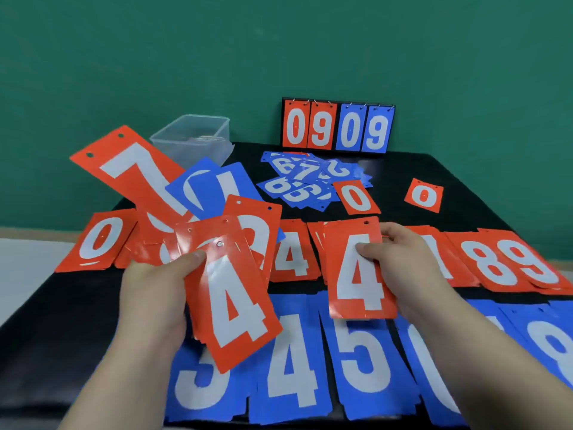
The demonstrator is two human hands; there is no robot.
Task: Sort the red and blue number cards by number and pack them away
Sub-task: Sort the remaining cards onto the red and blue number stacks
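Over the black table [465, 193], right hand [400, 259] pinches a red 4 card [356, 274] above the red row; left hand [155, 283] grips a fanned card bunch [229, 293], another red 4 on top, above blue piles [294, 367].

The left hand [155, 287] and right hand [403, 265] are bare, with bare forearms [483, 352].

One wide-angle head view looks forward and down across the counter [483, 193] from its near side, close above the left hand [155, 287] and right hand [403, 259] at lower centre; a green wall [279, 41] fills the upper frame
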